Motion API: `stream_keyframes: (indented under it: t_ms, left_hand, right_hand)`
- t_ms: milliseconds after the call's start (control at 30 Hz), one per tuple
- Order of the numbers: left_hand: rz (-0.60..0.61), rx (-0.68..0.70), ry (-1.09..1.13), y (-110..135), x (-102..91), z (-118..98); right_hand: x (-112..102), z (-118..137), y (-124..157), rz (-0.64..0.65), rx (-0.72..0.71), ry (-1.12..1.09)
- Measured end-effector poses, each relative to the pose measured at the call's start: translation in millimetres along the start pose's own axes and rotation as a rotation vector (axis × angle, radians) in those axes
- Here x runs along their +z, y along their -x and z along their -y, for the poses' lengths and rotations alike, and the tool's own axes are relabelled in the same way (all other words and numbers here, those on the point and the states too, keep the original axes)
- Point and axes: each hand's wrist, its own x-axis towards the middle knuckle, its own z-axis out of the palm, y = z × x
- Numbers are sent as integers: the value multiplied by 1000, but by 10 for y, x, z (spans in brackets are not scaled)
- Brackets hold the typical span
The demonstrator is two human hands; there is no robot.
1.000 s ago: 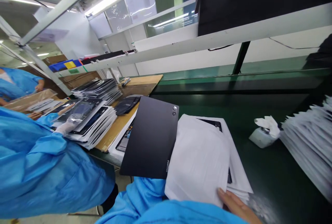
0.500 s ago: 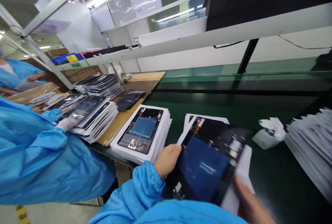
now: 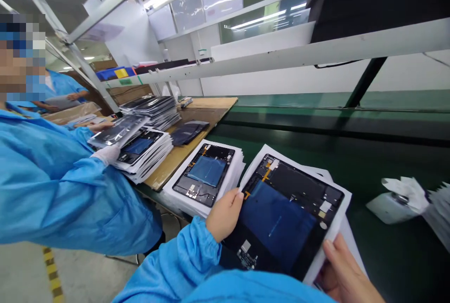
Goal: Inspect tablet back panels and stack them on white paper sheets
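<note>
Over the near edge of the green tabletop (image 3: 386,153), an opened tablet (image 3: 281,218) lies face down on a white sheet (image 3: 335,223), its blue battery and circuit boards exposed. The left hand (image 3: 223,214) has its grip clenched on the tablet's left edge, thumb on top. The right hand (image 3: 346,277) grips the lower right corner of sheet and tablet together. Toward the tabletop's left end, a second opened tablet (image 3: 206,174) rests on a stack of white sheets (image 3: 234,176). Beyond that end, a co-worker's gloved hand (image 3: 105,154) touches another pile. On the tabletop's right side sits a white tissue-topped dispenser (image 3: 390,202).
</note>
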Motion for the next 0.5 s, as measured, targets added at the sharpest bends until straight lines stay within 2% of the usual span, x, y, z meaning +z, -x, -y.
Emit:
stream_keyframes:
  t_ms: [67,133,233,367,433,500]
  left_hand:
    - [-59,10,-25,13,-99,-40]
    - [-116,17,-68,-16,-249,-64]
    - [-202,23,-202,-177,-596,-1]
    - [-330,-94,-433,-533,-1166,310]
    - [-334,-171,-505,-696,-1389,499]
    - [-308,-223,-549,-818,-1520,662]
  right_hand:
    - [11,5,-41,54,-31,-81]
    - [-3,-16,-98,9,-83,-63]
    - [-75,-95,-194,-76,-87,-6]
    - [-304,-297,-310,-158,-2,-77]
    - [-464,-420,-350,-237,19,-132]
    - [-619,-524,-371,-310,35,-163]
